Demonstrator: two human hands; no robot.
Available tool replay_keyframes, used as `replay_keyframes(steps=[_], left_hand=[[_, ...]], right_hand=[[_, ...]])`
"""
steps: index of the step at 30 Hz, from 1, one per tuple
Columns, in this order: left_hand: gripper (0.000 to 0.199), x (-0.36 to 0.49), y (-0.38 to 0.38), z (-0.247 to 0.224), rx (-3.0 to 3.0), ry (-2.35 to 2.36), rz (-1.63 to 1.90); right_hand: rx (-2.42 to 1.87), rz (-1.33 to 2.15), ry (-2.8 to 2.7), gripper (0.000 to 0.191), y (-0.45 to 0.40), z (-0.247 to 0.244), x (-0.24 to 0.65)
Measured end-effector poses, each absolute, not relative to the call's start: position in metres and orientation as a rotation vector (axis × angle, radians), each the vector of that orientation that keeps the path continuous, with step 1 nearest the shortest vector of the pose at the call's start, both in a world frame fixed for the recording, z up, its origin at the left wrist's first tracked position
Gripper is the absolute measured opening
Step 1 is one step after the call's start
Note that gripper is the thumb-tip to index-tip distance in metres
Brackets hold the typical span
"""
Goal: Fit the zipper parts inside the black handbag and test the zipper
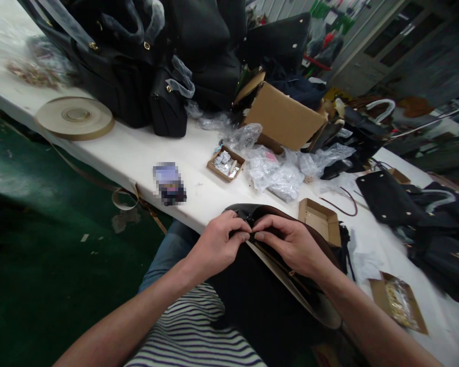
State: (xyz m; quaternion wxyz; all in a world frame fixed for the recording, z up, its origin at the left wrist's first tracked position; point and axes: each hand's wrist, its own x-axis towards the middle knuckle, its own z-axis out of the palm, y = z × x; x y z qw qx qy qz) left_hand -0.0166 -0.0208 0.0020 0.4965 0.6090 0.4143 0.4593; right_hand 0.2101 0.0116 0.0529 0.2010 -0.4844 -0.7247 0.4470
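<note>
A black handbag (248, 285) with a brown inside rests on my lap against the table edge, its mouth facing up. At the near corner of that mouth, my left hand (225, 237) pinches the bag's edge between thumb and forefinger. My right hand (290, 242) pinches the same edge from the other side, its fingertips almost meeting the left ones. Whether a small part sits between the fingertips is too small to make out. A zipper (286, 269) runs along the opening below my right hand.
Across the white table (130, 153) lie a tape roll (74, 117), a small box of white pieces (225, 163), clear plastic bags (275, 173) and a large cardboard box (285, 114). Black handbags (115, 66) stand behind. At right are an open carton (319, 221) and a box of gold hardware (400, 303).
</note>
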Motion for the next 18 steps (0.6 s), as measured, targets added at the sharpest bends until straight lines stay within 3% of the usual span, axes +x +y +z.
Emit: replay_keyframes(steps=[7, 13, 18], left_hand=[[0.016, -0.008, -0.025, -0.005, 1.517, 1.056, 1.224], [0.015, -0.004, -0.031, -0.008, 1.628, 1.134, 1.237], [0.011, -0.006, -0.036, -0.012, 1.739, 1.147, 1.258]], right_hand=[[-1.295, 1.099, -2.06, 0.006, 0.008, 0.056, 0.214], [-1.193, 1.202, -2.139, 0.021, 0.012, 0.057, 0.228], [-1.135, 1.251, -2.189, 0.018, 0.013, 0.055, 0.236]])
